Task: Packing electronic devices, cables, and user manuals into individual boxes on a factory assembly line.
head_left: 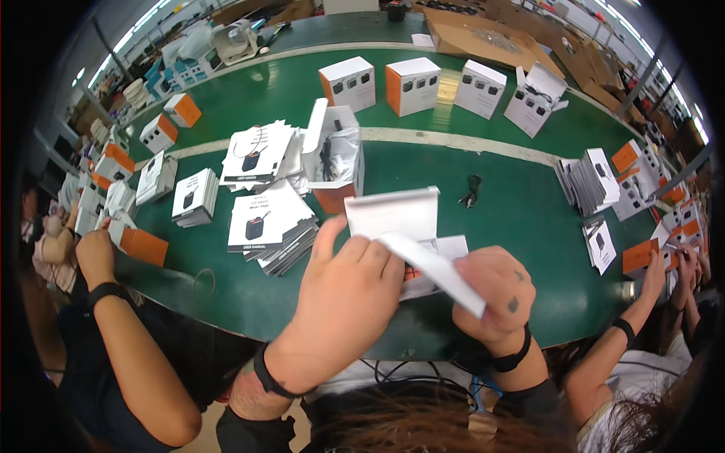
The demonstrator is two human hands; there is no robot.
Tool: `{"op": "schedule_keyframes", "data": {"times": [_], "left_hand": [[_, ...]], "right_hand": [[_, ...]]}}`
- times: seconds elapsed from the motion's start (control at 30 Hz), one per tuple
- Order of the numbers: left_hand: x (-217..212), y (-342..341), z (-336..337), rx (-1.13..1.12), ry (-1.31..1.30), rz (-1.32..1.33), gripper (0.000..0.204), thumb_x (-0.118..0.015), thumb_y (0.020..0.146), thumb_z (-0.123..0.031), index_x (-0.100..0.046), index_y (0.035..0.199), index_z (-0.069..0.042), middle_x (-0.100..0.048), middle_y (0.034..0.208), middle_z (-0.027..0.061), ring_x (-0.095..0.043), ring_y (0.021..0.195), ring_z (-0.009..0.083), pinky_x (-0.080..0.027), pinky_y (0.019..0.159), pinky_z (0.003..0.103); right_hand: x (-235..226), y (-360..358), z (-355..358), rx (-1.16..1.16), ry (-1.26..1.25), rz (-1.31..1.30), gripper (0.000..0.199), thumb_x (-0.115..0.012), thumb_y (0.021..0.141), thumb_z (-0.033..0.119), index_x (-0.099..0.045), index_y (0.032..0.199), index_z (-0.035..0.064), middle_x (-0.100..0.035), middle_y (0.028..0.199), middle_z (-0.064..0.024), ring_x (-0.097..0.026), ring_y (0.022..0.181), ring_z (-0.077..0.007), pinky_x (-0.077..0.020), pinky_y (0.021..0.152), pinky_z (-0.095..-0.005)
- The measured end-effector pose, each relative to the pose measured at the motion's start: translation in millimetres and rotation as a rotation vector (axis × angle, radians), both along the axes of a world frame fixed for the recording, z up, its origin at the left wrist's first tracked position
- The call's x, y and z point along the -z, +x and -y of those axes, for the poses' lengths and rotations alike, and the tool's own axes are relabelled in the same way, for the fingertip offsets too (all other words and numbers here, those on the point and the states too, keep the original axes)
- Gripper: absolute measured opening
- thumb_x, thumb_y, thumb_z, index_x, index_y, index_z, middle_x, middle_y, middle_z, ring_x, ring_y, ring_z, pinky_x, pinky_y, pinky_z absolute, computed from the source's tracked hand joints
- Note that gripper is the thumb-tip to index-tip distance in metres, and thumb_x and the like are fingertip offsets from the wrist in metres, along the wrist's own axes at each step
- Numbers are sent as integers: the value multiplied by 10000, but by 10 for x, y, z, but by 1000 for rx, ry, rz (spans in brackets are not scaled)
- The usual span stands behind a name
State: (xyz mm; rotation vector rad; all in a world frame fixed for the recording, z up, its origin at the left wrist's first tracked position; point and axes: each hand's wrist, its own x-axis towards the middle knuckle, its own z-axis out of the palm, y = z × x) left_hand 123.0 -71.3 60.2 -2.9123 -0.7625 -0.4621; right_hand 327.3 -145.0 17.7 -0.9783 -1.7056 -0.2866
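In front of me an open white carton (393,217) stands on the green table, its lid raised. My left hand (343,291) is closed on the carton's left side, fingers bent over the edge. My right hand (495,293) pinches a thin white leaflet (440,276), blurred and slanting across the carton's opening. A bit of orange shows inside, but most of the contents are hidden. Beyond my left hand stands another open carton (343,151) with a black cable and a wrapped item in it. A coiled black cable (471,192) lies to the right.
Stacks of user manuals (272,226) lie to the left, with more manuals (589,181) at the right. Across the pale strip stand several white-and-orange cartons (413,87) and an open carton (535,100). Co-workers' arms (140,355) reach in on both sides.
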Motion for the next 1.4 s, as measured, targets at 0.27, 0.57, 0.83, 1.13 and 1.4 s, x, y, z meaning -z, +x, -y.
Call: {"op": "schedule_keyframes", "data": {"times": [0.27, 0.57, 0.83, 1.13, 1.4], "left_hand": [[68, 7, 242, 43, 92, 133, 89, -688, 836, -125, -748, 866, -66, -656, 876, 53, -650, 921, 235, -464, 1055, 463], [133, 103, 357, 129, -2, 210, 127, -686, 842, -131, -760, 908, -50, -654, 862, 34, -653, 897, 209, -497, 972, 435], [230, 6, 322, 64, -94, 262, 161, -728, 830, -183, -764, 979, -132, -690, 940, -12, -655, 901, 176, -485, 970, 449], [308, 31, 351, 36, -35, 304, 234, -822, 753, -269, -768, 964, -182, -711, 1006, -45, -656, 1004, 159, -418, 1062, 525], [326, -10, 360, 54, -67, 387, 243, -844, 731, -262, -763, 946, -185, -704, 908, -57, -649, 1030, 175, -410, 1072, 536]], "right_hand": [[-292, 70, -47, 6, -183, 270, 357, -697, 684, 88, -720, 1040, 86, -668, 831, -4, -622, 666, -220, -467, 601, -346], [-606, -51, -41, 194, -435, 554, 149, -697, 734, 128, -694, 883, 133, -611, 789, 16, -621, 798, -222, -496, 805, -389], [-682, -159, 30, 177, -582, 603, 154, -701, 722, 158, -673, 872, 135, -600, 837, 11, -613, 806, -215, -457, 672, -363], [-591, -170, -109, 233, -613, 656, 243, -705, 734, 164, -682, 972, 125, -645, 901, 5, -615, 819, -228, -467, 686, -357], [-636, -178, 14, 203, -432, 649, 200, -689, 686, 231, -649, 839, 109, -562, 813, -5, -575, 777, -191, -422, 646, -332]]}}
